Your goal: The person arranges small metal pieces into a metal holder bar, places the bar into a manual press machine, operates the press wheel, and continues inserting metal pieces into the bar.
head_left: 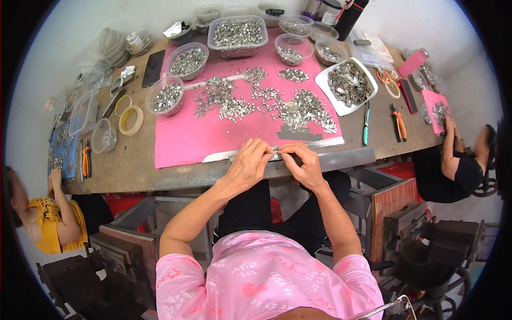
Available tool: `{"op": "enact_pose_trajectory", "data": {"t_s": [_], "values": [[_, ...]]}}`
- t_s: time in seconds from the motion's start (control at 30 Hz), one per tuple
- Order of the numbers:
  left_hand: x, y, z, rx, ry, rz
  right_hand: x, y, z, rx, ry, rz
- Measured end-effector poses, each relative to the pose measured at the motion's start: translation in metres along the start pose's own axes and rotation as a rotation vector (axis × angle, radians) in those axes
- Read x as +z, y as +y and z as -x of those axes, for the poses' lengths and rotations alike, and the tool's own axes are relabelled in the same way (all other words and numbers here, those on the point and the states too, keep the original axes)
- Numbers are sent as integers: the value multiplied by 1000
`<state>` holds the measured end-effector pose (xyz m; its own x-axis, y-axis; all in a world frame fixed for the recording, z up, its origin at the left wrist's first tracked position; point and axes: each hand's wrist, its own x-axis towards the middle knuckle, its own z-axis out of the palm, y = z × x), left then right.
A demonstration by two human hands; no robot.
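My left hand and my right hand meet at the front edge of the table. Fingers on both are closed in a pinch. A small silvery metal piece shows between the fingertips, too small to tell its kind. Just beyond my hands lies a pink ribbed mat, with loose heaps of small shiny metal parts on it. A dark grey patch lies on the mat near my right fingers.
Clear tubs of metal parts line the mat's back. Right of it are a white tray, a green-handled tool and orange pliers. Tape rolls lie left. People work at both sides; a yellow-shirted person sits left.
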<state>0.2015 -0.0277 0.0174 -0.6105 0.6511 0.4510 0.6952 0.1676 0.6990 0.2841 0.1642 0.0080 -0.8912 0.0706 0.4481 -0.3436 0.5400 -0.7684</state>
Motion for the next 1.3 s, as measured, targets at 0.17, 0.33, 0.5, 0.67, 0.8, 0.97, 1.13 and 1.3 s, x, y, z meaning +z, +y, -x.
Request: {"op": "enact_pose_trajectory", "data": {"t_s": [0.17, 0.33, 0.5, 0.67, 0.8, 0.97, 1.13, 1.3], "values": [[5, 0, 4, 55, 28, -99, -1, -1, 1, 19, 8, -8], [5, 4, 13, 196, 86, -262, 1, -1, 3, 17, 13, -27], [-4, 10, 14, 201, 82, -403, 0, -1, 2, 28, 26, -14], [-48, -50, -33, 22, 174, -399, 1, -2, 1, 19, 24, -12], [-69, -90, -74, -50, 146, -505, 2, -2, 2, 21, 20, -6], [-59, -111, -87, -76, 67, -566, 1, -2, 2, 20, 31, -10], [-52, -118, -83, -34, 81, -579, 2, -1, 1, 21, 42, -17], [-47, -80, -78, 92, 110, -503, 3, 0, 1, -14, 39, -12]]}}
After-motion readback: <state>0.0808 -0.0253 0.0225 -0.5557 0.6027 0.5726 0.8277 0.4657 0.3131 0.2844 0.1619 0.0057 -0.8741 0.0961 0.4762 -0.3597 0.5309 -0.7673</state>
